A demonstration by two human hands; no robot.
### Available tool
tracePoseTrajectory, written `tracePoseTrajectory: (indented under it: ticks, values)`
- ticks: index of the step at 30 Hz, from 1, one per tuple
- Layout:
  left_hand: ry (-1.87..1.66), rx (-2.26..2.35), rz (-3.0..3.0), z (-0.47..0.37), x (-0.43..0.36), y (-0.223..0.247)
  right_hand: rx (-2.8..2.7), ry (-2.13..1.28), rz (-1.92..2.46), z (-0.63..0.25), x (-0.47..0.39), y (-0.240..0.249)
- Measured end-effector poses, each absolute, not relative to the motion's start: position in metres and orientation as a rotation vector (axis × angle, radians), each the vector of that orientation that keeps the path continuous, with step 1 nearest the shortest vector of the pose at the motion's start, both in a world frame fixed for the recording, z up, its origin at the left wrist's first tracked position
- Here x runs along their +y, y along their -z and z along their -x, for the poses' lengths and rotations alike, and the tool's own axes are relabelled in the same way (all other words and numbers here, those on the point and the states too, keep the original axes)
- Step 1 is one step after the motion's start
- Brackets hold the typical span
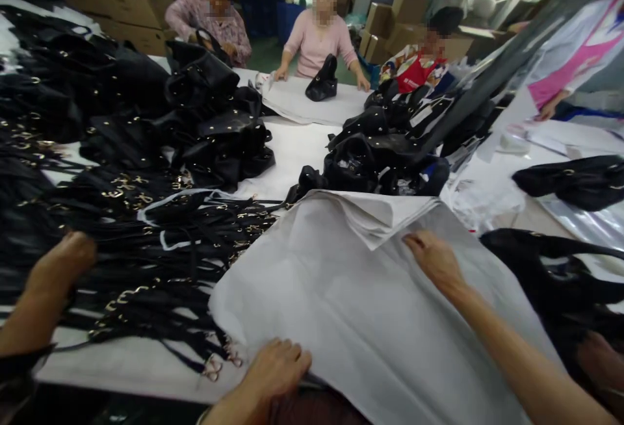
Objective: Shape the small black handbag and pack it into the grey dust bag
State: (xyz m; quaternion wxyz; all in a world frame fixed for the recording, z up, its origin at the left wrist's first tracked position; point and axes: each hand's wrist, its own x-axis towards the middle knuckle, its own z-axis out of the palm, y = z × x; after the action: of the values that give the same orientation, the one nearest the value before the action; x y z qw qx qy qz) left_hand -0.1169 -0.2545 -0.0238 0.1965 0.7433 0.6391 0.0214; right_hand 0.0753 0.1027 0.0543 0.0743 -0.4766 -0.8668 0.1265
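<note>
White dust bag [351, 301] lies flat on desk [302, 145], long axis running away from the person, folded top at the far end. Right hand [433, 259] rests flat and unclenched on that far part, nearer the fold. Left hand [277, 366] curls over the near edge, grasp not visible; another person's hand [63, 262] lies on black straps [160, 262] to the left.
</note>
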Motion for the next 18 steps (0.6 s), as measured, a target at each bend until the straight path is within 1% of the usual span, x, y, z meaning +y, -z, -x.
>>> tracePoseTrajectory:
  ticks: [1,4,5,6,7,9,12,15,18]
  values:
    - [-0.045,1.731,-2.125,0.115,-0.244,0.01,-2.66,-0.69,1.38,-0.068,0.074,-0.054]
    - [-0.302,1.713,-2.223,0.109,-0.212,-0.033,-2.742,-1.526,1.19,-0.057,-0.004,-0.068]
    - [-0.368,1.72,-2.277,0.108,-0.202,-0.044,-2.79,-1.702,1.119,-0.058,-0.023,-0.074]
    - [-0.428,1.725,-2.316,0.105,-0.192,-0.052,-2.861,-1.782,1.052,-0.06,-0.037,-0.08]
    - [-0.477,1.725,-2.356,0.103,-0.183,-0.057,-2.94,-1.783,1.006,-0.065,-0.047,-0.083]
    - [-0.55,1.72,-2.416,0.098,-0.171,-0.062,-3.076,-1.628,0.974,-0.074,-0.056,-0.084]
    - [-0.581,1.697,-2.456,0.092,-0.171,-0.061,-3.123,-1.476,0.994,-0.086,-0.06,-0.075]
    - [-0.508,1.693,-2.385,0.092,-0.19,-0.056,-3.134,-1.37,1.017,-0.086,-0.075,-0.06]
    - [-0.347,1.74,-2.212,0.099,-0.218,-0.049,-3.237,-1.2,1.021,-0.073,-0.099,-0.047]
